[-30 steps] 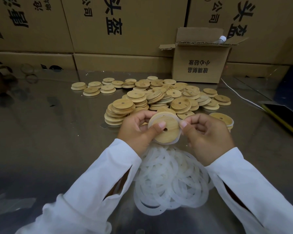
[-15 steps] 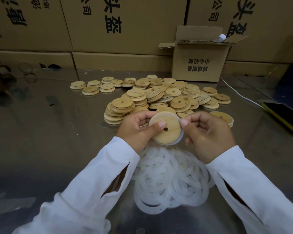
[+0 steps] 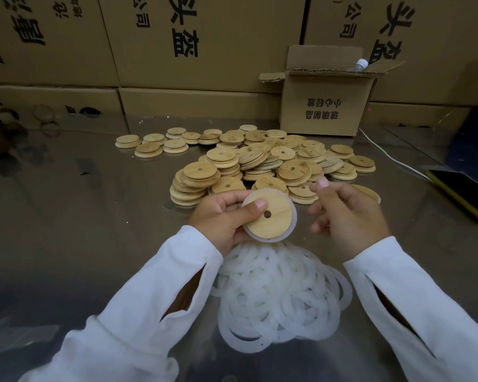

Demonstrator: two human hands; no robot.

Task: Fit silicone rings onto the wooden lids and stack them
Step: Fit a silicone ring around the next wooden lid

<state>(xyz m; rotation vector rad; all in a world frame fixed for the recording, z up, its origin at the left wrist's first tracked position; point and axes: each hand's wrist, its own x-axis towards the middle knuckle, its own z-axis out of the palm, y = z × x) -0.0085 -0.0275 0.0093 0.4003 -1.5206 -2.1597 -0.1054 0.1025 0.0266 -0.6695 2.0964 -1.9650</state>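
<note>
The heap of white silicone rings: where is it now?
The ring heap lies bottom centre in the head view on the shiny table, between the white sleeves, below the round wooden lid that the left hand holds.

A round pale wooden lid (image 3: 271,216) with a small centre hole is held tilted in the left hand (image 3: 221,216), its face toward the camera. A translucent white silicone ring (image 3: 294,216) sits round its rim. It is just in front of the heap of round wooden lids (image 3: 260,161), which lie flat, overlapping or in short stacks. A loose pile of white silicone rings (image 3: 279,293) lies nearer than that heap, below the held lid.
</note>
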